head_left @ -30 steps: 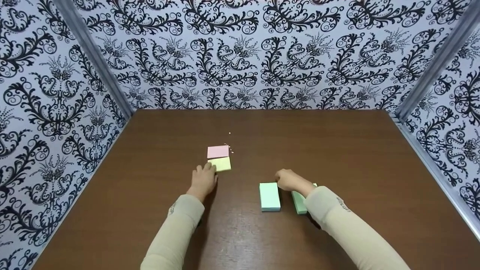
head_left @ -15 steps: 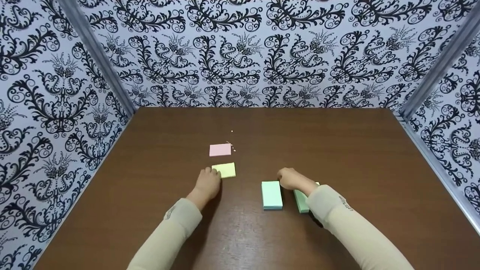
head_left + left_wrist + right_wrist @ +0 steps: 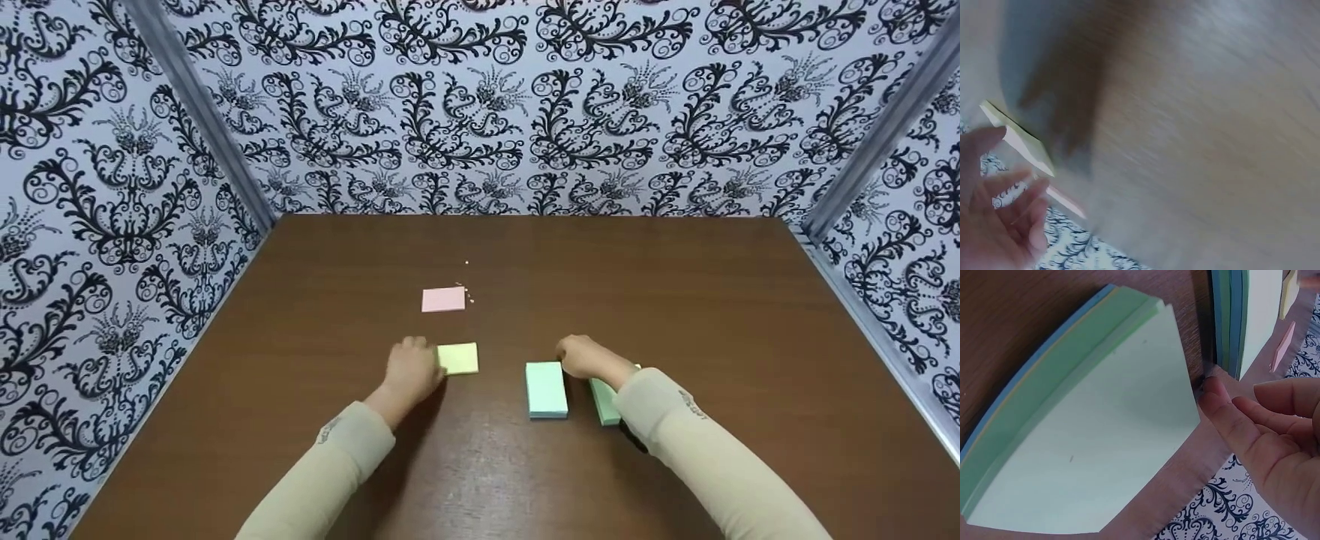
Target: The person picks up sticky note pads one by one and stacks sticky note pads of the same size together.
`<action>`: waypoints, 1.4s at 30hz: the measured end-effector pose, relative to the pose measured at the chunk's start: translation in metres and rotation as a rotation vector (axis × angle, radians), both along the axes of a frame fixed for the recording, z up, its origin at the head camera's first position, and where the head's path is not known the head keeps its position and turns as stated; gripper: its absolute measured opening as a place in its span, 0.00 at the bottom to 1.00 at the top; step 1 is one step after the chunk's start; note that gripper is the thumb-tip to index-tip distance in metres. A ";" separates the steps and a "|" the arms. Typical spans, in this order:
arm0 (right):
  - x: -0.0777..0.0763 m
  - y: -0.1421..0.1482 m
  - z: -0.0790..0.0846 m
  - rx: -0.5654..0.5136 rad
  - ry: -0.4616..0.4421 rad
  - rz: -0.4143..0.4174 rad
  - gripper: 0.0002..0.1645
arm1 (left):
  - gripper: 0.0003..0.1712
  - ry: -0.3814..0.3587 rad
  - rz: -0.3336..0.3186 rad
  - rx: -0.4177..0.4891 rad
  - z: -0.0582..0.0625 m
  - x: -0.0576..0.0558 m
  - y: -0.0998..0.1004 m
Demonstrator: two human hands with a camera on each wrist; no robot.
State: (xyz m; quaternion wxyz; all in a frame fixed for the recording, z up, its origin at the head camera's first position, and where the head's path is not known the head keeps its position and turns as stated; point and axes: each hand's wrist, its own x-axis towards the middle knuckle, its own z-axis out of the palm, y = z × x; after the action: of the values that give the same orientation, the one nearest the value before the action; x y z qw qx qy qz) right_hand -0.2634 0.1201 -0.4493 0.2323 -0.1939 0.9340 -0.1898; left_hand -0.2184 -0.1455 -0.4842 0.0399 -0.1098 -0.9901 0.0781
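My left hand (image 3: 412, 371) pinches the left end of a thin yellow sticky note pad (image 3: 459, 358) over the table. In the left wrist view, the thumb overlaps the yellow pad (image 3: 1027, 145); blur makes the other fingers' contact hard to tell. Beyond it lies a pink sticky note pad (image 3: 443, 299). My right hand (image 3: 589, 358) is between the far ends of two pale-green-topped stacks, the left stack (image 3: 546, 390) and the right stack (image 3: 606, 403), partly hidden under the wrist. Its fingertips are beside the near stack's corner (image 3: 1182, 410), with nothing held between thumb and fingers.
Small white crumbs (image 3: 469, 294) are scattered beside the pink pad. The brown tabletop (image 3: 675, 277) is bounded by patterned walls (image 3: 480, 105) at the back and both sides, with grey metal strips at the corners. Blue and green layers show along the stacks' sides.
My left hand has drawn the yellow pad toward me and slightly right, away from the pink pad it lay against. The right hand and both stacks have stayed in place.
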 end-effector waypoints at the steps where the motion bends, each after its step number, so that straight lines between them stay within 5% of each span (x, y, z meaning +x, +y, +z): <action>1: 0.000 0.000 0.000 0.000 0.000 0.002 0.25 | 0.23 -0.008 0.028 0.041 0.000 -0.001 0.000; 7: -0.001 0.000 0.002 -0.010 0.003 -0.007 0.25 | 0.37 -0.111 0.042 0.159 0.000 -0.010 0.011; 14: -0.003 -0.002 0.002 -0.013 0.005 -0.013 0.24 | 0.20 -0.118 0.037 0.156 0.004 -0.020 0.020; 21: -0.001 -0.001 0.003 -0.022 0.017 0.005 0.26 | 0.23 -0.128 -0.160 0.196 -0.001 -0.019 0.018; 25: -0.001 -0.001 0.003 -0.020 0.023 0.005 0.26 | 0.24 -0.066 -0.320 0.119 -0.006 -0.018 0.013; 28: -0.001 0.000 0.001 -0.016 0.035 0.013 0.26 | 0.23 0.007 -0.367 0.081 -0.009 -0.016 0.010; 31: -0.001 0.000 0.000 -0.005 0.040 0.020 0.24 | 0.20 0.085 -0.251 0.121 -0.007 -0.015 0.010; 34: -0.001 0.001 0.000 0.000 0.031 0.012 0.24 | 0.14 0.108 0.022 0.237 -0.001 -0.016 0.016; 38: -0.002 0.001 0.000 0.000 0.014 -0.008 0.24 | 0.24 -0.042 0.347 0.274 0.003 -0.018 0.030; 42: -0.002 0.000 0.000 -0.002 0.010 -0.011 0.25 | 0.38 -0.198 0.458 0.239 0.000 -0.019 0.044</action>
State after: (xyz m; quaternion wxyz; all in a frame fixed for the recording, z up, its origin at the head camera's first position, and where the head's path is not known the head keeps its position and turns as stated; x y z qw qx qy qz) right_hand -0.2653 0.1201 -0.4495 0.2266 -0.1901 0.9359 -0.1912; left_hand -0.2371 -0.1012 -0.4838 -0.0629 0.1152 -0.9904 -0.0436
